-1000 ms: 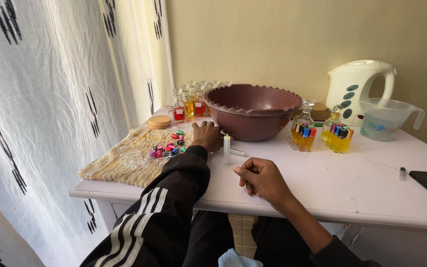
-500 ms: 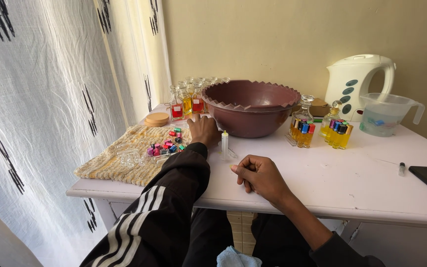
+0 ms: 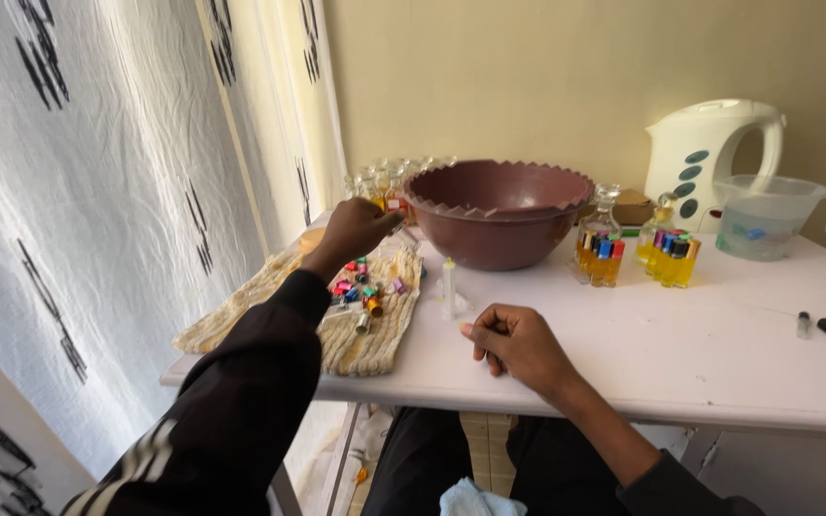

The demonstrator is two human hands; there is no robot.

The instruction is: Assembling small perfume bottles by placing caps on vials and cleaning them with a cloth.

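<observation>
Maroon bowl [image 3: 496, 212] on white desk [image 3: 719, 354]; contents hidden. Left hand [image 3: 356, 232] beside it, fingers grasping small bottle [image 3: 396, 202]; right hand [image 3: 518, 341] in front, fingers curled, empty.

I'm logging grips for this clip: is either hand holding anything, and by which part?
The left hand reaches among the small glass bottles behind the woven mat; whether it grips one cannot be told. The right hand rests curled on the table, holding nothing visible.

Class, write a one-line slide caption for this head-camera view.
Left hand reaches for small glass bottles beside a maroon bowl; right hand rests on the white table.

maroon bowl [image 3: 499, 215], white kettle [image 3: 709, 158]
</observation>
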